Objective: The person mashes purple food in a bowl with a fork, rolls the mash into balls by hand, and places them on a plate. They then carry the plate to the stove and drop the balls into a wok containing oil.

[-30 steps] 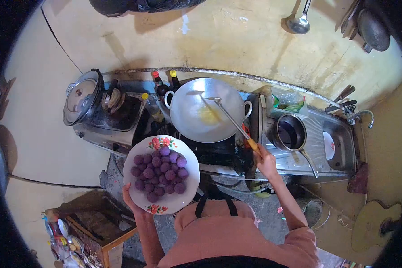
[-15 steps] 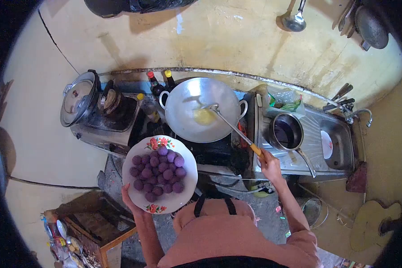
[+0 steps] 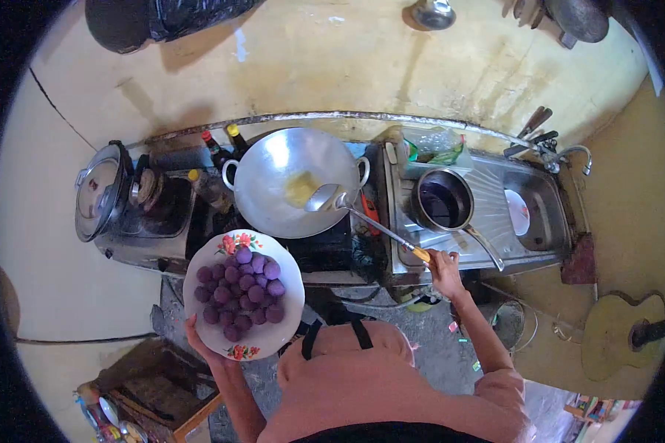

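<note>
Left hand (image 3: 197, 341) was clamped on the plate (image 3: 292, 295) at its 7 o'clock rim. The fingers were hidden underneath, so I couldn't tell their spread. The plate was held level in the air, at 7 o'clock from the wok (image 3: 266, 184) and overlapping the stove's front edge. It carried a heap of purple balls (image 3: 236, 292). My read: they're round, probably soft, and will roll if the plate tips. The plate looked ceramic, so heavy-ish and breakable, and best supported from below near centre. Right hand (image 3: 445, 267) was closed round the orange end of the spatula (image 3: 369, 221), at 4 o'clock from the wok. Its blade hung over the yellow oil (image 3: 301, 188). It looked stiff, long and light, so the far end is the right grip, clear of heat. The saucepan (image 3: 442, 201) sat at 3 o'clock on the tabletop.
</note>
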A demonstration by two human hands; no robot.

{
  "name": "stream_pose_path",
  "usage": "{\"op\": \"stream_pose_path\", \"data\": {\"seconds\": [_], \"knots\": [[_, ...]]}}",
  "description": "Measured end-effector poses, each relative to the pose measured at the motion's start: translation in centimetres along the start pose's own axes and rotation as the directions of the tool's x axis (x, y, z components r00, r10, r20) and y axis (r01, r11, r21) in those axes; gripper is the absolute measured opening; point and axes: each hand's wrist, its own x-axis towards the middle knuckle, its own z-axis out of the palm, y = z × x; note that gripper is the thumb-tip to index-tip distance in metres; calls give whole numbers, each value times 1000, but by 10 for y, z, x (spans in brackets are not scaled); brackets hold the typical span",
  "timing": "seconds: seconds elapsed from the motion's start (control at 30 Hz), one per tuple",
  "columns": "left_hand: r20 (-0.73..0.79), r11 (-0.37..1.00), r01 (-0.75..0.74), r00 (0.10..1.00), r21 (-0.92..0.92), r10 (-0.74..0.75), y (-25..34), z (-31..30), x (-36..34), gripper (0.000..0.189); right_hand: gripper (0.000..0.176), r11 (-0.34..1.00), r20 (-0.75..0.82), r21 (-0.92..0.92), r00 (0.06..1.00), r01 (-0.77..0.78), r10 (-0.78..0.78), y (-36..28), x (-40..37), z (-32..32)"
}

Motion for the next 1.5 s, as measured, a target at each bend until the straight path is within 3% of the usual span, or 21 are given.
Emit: {"op": "stream_pose_path", "data": {"seconds": [0.23, 0.63, 0.77, 1.07, 1.27, 1.5], "knots": [[-7, 999, -27, 1000, 31, 27, 2, -9, 4, 59, 31, 996, -69, -25, 994, 84, -85, 42, -8, 3], [-68, 998, -55, 996, 18, 56, 4, -17, 0, 57, 31, 995, -64, -69, 995, 74, -79, 60, -8, 33], [-13, 998, -30, 999, 52, 31, 2, -19, -1, 60, 31, 995, -36, -80, 997, 65, -68, 63, -8, 38], [-83, 995, -49, 995, 90, 56, -3, -4, -7, 60, 33, 981, 35, -184, 998, 54, -49, 77, -5, 52], [-115, 992, -38, 992, 117, 51, -1, 13, -16, 60, 31, 964, -1, -267, 1000, 14, -15, 81, 3, 61], [-86, 996, -56, 994, 75, 63, -4, -13, -10, 55, 29, 956, -174, -292, 985, -37, -15, 68, 2, 64]]}}
